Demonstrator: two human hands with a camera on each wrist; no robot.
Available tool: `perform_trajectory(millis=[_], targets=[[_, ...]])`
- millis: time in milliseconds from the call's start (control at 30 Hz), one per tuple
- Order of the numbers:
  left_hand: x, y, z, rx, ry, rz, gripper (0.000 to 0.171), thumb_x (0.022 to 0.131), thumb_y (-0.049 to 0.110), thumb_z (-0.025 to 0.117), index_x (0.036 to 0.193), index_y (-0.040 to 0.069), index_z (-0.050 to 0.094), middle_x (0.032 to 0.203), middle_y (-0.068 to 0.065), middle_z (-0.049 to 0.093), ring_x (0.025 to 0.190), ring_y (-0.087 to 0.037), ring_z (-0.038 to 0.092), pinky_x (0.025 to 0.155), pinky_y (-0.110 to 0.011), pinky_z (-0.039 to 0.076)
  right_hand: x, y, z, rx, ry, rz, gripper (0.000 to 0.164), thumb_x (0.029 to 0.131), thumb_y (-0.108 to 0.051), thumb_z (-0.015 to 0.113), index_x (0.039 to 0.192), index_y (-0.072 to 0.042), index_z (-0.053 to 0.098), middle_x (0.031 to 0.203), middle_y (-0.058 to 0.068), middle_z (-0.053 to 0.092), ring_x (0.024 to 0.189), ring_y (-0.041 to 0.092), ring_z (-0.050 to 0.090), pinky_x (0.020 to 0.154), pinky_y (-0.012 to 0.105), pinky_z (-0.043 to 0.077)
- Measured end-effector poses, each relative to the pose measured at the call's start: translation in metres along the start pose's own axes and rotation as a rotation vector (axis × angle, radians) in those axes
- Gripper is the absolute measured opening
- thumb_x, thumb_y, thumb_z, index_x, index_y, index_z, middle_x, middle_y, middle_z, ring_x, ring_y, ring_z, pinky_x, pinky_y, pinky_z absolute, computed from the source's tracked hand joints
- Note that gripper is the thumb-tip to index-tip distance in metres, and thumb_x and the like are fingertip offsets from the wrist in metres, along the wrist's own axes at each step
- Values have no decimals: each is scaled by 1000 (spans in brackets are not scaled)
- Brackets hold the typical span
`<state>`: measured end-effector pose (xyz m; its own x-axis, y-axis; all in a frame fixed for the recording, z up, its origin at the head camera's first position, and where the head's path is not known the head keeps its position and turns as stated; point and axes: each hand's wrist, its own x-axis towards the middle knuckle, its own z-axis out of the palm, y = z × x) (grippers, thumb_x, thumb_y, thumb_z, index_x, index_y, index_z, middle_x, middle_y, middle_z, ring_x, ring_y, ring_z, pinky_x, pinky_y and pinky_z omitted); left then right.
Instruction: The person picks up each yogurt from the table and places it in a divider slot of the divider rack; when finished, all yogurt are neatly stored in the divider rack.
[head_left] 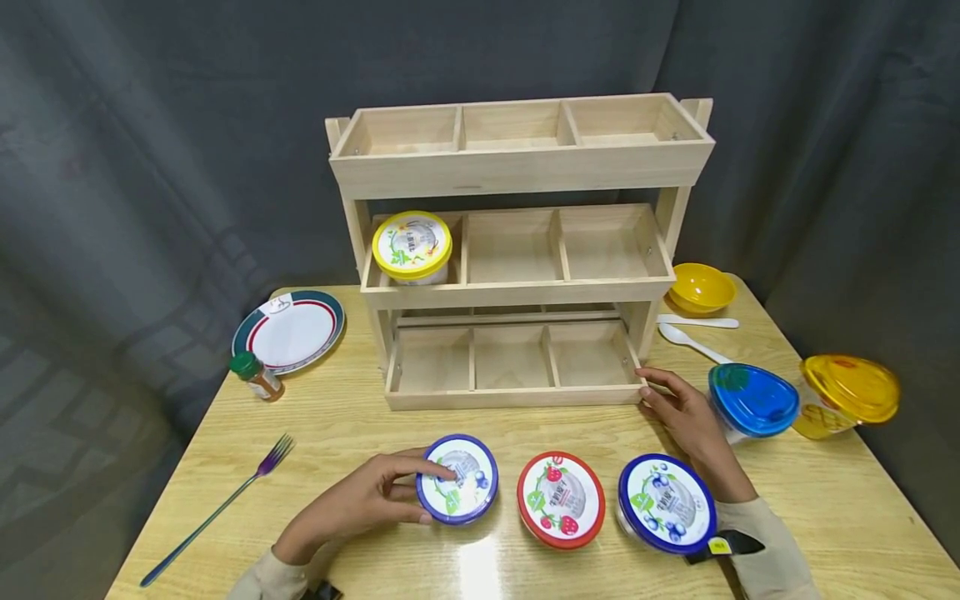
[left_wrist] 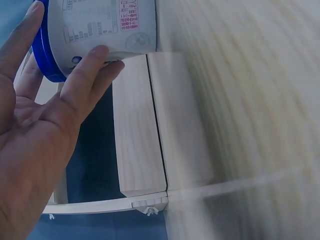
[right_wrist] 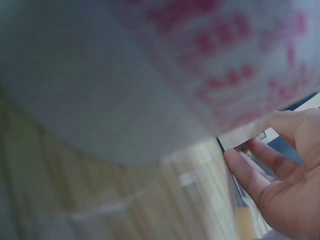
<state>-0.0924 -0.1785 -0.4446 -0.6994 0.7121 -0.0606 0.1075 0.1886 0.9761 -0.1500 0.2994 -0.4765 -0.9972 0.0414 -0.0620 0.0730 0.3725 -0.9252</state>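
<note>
The left hand (head_left: 367, 495) grips the blue-lidded tub (head_left: 461, 487) just left of the red-lidded tub (head_left: 561, 500), a little gap between, with a strip of table (head_left: 525, 427) before the wooden rack (head_left: 517, 400), whose low corner the right hand (head_left: 686, 417) pinches.

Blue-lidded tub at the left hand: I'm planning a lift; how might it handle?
The blue-lidded tub is probably stiff: its round wall shows no sag. That smooth wall may be slippery. Tipped over, its round shape could let it roll.
</note>
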Motion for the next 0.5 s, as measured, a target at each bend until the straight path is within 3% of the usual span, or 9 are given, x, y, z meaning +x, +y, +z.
perform_trajectory(millis=[233,500], targets=[[2,4,6,4,29,15,43,96,13,84,138,11,75,167,-26,41,156,-57,26,112,-21,43,1,1,0,3,0,7,46,115,-13,56,159,-1,50,165,26,41,131,28,62,92,14,55],[7,16,8,-13,58,20,42,97,12,84,138,9,76,170,-31,33,155,-54,32,111,-28,49,1,2,-1,13,0,4,46,115,-15,56,159,-1,50,164,26,41,115,0,61,91,13,54]])
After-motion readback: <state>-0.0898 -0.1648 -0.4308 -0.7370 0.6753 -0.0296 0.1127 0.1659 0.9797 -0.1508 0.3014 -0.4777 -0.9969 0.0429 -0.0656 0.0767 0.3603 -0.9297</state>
